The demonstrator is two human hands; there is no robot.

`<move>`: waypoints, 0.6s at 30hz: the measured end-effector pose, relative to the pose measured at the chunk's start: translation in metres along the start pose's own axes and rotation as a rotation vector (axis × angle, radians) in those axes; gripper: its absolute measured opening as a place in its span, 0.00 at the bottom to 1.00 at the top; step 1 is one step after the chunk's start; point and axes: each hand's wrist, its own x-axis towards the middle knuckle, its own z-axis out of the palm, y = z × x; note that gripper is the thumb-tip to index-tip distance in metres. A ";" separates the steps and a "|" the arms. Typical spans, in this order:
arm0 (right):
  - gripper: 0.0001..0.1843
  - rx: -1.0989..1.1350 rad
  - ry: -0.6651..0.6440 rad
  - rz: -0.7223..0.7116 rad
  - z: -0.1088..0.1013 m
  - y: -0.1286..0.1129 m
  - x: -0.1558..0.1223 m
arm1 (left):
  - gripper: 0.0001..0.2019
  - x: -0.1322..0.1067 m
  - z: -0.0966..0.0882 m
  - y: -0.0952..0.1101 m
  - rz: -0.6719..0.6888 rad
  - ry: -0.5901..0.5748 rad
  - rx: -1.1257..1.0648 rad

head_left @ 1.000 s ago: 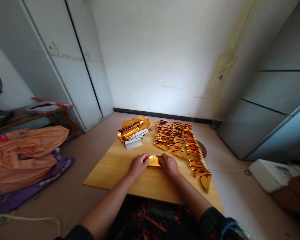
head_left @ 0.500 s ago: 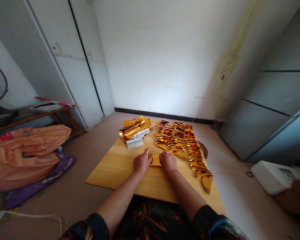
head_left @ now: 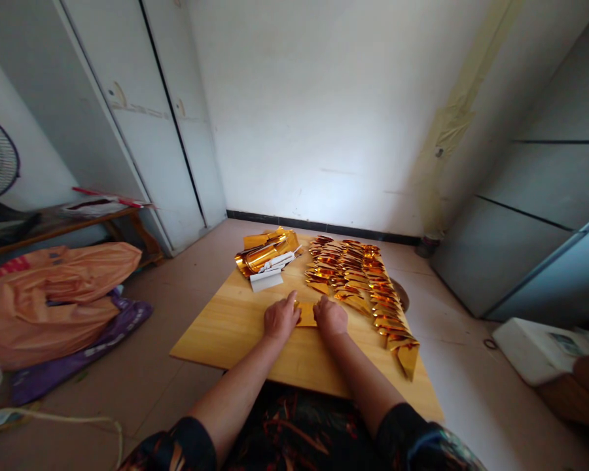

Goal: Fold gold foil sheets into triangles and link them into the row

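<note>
Fingers of the left hand (head_left: 281, 318) and right hand (head_left: 331, 317) are closed on the two ends of a strip of gold paper (head_left: 307, 315), its middle showing between them; one left finger points up and away from the strip. Whether the paper lies flat on the wood cannot be told. Nearer the body than the fingers are the wrists, the dark patterned clothes (head_left: 299, 425) and the front edge of the wooden board (head_left: 226, 327), which spreads under both hands. Right of the right fingers, and running on beyond them, stand overlapping rows of folded gold pieces (head_left: 380, 294) — the closest one hanging near the board's right side. Past the left fingertips lies a white card (head_left: 266, 280), and just behind it a loose heap of gold sheets (head_left: 275, 252). Well out to the left of the fingers, an orange bag (head_left: 59, 294) and a purple bag (head_left: 78, 356) slump on the floor (head_left: 186, 288); well out to the right sits a white box (head_left: 535, 350). Farthest from the fingers — straight ahead — is a white wall (head_left: 314, 118).
</note>
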 end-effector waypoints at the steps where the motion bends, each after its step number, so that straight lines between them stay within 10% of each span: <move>1: 0.13 -0.026 0.029 0.003 0.002 0.000 -0.001 | 0.22 0.000 0.000 0.000 0.028 0.028 0.017; 11: 0.08 0.156 0.200 -0.269 0.010 0.016 -0.002 | 0.08 0.007 0.007 -0.004 0.370 -0.004 -0.005; 18: 0.13 0.218 0.150 -0.808 0.017 0.028 -0.006 | 0.07 -0.006 -0.003 -0.020 0.472 0.006 -0.021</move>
